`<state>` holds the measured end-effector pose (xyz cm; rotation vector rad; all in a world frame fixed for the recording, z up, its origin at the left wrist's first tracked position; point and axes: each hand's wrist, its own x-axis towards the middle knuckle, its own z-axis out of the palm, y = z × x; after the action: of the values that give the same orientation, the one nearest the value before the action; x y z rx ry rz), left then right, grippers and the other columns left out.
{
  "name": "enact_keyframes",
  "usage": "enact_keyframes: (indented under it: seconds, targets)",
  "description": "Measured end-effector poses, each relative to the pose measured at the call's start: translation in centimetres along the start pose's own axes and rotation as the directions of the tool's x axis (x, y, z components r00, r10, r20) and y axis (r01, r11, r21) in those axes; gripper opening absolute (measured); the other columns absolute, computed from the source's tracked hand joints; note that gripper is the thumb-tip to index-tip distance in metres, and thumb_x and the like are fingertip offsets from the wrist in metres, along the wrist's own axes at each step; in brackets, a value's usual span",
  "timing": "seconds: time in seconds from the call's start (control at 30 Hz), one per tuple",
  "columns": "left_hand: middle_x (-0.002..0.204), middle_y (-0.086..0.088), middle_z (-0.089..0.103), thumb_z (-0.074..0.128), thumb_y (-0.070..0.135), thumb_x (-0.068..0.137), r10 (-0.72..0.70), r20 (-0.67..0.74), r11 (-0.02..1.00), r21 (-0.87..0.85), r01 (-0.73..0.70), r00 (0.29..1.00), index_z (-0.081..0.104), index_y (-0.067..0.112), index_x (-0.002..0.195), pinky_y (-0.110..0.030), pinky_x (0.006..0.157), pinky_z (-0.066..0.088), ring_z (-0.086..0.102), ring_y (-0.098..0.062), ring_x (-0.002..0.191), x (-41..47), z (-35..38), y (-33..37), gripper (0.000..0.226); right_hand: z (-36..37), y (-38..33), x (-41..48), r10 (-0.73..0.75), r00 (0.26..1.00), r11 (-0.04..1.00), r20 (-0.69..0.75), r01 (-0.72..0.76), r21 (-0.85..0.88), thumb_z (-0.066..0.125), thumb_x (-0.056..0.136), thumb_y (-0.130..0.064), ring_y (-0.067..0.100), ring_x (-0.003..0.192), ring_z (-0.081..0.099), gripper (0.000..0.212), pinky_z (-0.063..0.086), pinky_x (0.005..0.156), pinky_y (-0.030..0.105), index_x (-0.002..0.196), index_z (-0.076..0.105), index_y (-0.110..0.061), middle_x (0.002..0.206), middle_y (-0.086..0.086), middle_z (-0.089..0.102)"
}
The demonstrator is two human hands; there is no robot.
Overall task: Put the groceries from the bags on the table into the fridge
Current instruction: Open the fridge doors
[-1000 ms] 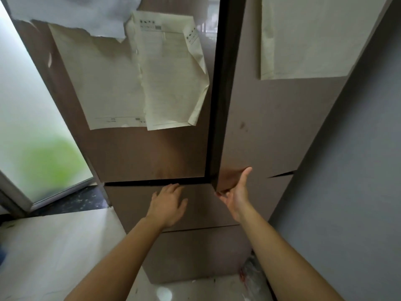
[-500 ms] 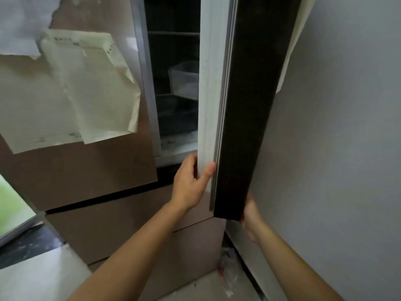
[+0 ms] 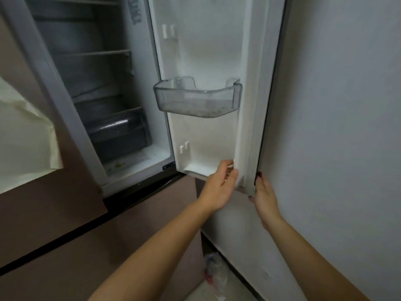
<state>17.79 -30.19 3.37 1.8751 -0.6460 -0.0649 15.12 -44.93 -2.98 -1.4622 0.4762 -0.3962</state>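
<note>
The fridge's right door stands wide open against the grey wall, its white inner side facing me. My left hand holds the door's lower inner edge, thumb on the seal. My right hand grips the door's outer edge near the bottom corner. A clear door bin hangs halfway up the door and looks empty. Inside the fridge are bare shelves and a clear drawer at the bottom. No groceries or bags are in view.
The left fridge door is closed, with a cream paper sheet stuck on it. Brown drawer fronts lie below. A grey wall stands close on the right. A crumpled clear plastic bag lies on the floor.
The right door has swung from closed to fully open towards the wall. Both hands moved right with it, the left now on the inner edge, the right on the outer edge.
</note>
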Motion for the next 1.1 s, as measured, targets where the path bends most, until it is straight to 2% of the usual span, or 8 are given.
enact_keyframes:
  seconds: [0.13, 0.37, 0.53, 0.63, 0.73, 0.87, 0.97, 1.1]
  targets:
    - [0.155, 0.008, 0.039, 0.041, 0.035, 0.105, -0.054, 0.118, 0.999, 0.011, 0.053, 0.992, 0.029, 0.025, 0.154, -0.021, 0.114, 0.027, 0.037, 0.002, 0.135, 2.2, 1.4, -0.2, 0.052, -0.2, -0.2, 1.2, -0.087, 0.996, 0.993, 0.001, 0.086, -0.081, 0.037, 0.108, -0.033, 0.019, 0.138, 0.045, 0.049, 0.040, 0.113, 0.049, 0.156, 0.032, -0.024, 0.148, -0.007, 0.044]
    - [0.152, 0.006, 0.045, 0.039, 0.041, 0.105, -0.034, 0.108, 0.987, 0.160, 0.017, 0.994, 0.045, 0.022, 0.147, -0.025, 0.118, 0.026, 0.037, -0.006, 0.140, 1.5, -0.3, -0.4, 0.047, 1.2, 1.7, 3.5, -0.098, 0.990, 0.983, -0.102, 0.080, -0.166, 0.052, 0.099, -0.031, 0.023, 0.140, 0.043, 0.061, 0.033, 0.117, 0.043, 0.155, 0.032, -0.020, 0.155, 0.003, 0.043]
    - [0.122, -0.001, 0.064, 0.039, 0.038, 0.106, -0.102, -0.144, 0.972, 0.198, 0.129, 0.984, 0.063, 0.016, 0.123, -0.028, 0.099, 0.042, 0.056, -0.012, 0.113, -2.7, -6.2, -3.9, 0.037, 6.5, 5.5, 1.7, 0.316, 0.922, 0.943, -0.223, -0.331, -0.031, 0.062, 0.083, -0.032, 0.034, 0.091, 0.062, 0.039, 0.048, 0.084, 0.040, 0.112, 0.060, -0.006, 0.114, 0.021, 0.060]
    - [0.120, 0.003, 0.062, 0.033, 0.045, 0.105, -0.321, -0.323, 0.936, 0.033, 0.350, 0.890, 0.061, 0.019, 0.121, -0.029, 0.099, 0.041, 0.056, -0.014, 0.113, -6.6, -11.0, -6.6, 0.041, 12.3, 6.8, -0.8, 0.393, 0.917, 0.919, 0.063, -0.389, -0.065, 0.050, 0.100, -0.030, 0.028, 0.081, 0.062, 0.022, 0.052, 0.071, 0.037, 0.101, 0.062, -0.012, 0.096, 0.014, 0.066]
    - [0.125, -0.002, 0.061, 0.022, 0.060, 0.101, -0.607, -0.487, 0.794, -0.347, 0.499, 0.628, 0.056, 0.012, 0.131, -0.036, 0.103, 0.039, 0.054, -0.019, 0.117, -10.5, -15.7, -9.0, 0.067, 18.0, 5.7, -3.0, 0.224, 0.936, 0.959, 0.272, -0.162, -0.232, 0.050, 0.100, -0.031, 0.031, 0.096, 0.065, 0.019, 0.054, 0.091, 0.050, 0.094, 0.064, -0.020, 0.100, 0.012, 0.069]
    - [0.122, -0.012, 0.058, 0.024, 0.074, 0.092, -0.808, -0.469, 0.541, -0.830, 0.133, 0.356, 0.041, 0.006, 0.141, -0.045, 0.086, 0.048, 0.055, -0.028, 0.118, -15.0, -20.5, -10.8, 0.086, 25.1, 0.4, -6.2, 0.030, 0.826, 0.989, 0.562, 0.058, -0.138, 0.050, 0.104, -0.026, 0.022, 0.095, 0.065, 0.015, 0.051, 0.086, 0.037, 0.102, 0.064, -0.021, 0.095, 0.001, 0.067]
    - [0.148, -0.018, 0.043, 0.031, 0.082, 0.084, -0.839, -0.439, 0.427, -0.897, -0.111, 0.320, 0.021, 0.008, 0.154, -0.052, 0.095, 0.046, 0.046, -0.032, 0.134, -17.4, -22.9, -10.9, 0.103, 29.6, -2.5, -7.9, -0.106, 0.750, 0.981, 0.652, 0.186, -0.055, 0.051, 0.103, -0.036, 0.017, 0.107, 0.063, 0.014, 0.052, 0.098, 0.040, 0.104, 0.063, -0.030, 0.107, -0.004, 0.067]
    - [0.154, -0.022, 0.034, 0.039, 0.085, 0.080, -0.844, -0.419, 0.359, -0.905, -0.227, 0.335, 0.009, 0.007, 0.156, -0.054, 0.101, 0.045, 0.043, -0.035, 0.137, -18.5, -24.6, -10.8, 0.113, 33.3, -6.1, -10.2, -0.176, 0.610, 0.959, 0.773, 0.285, -0.006, 0.048, 0.103, -0.043, 0.005, 0.123, 0.052, 0.047, 0.039, 0.090, 0.004, 0.145, 0.049, -0.022, 0.131, -0.012, 0.055]
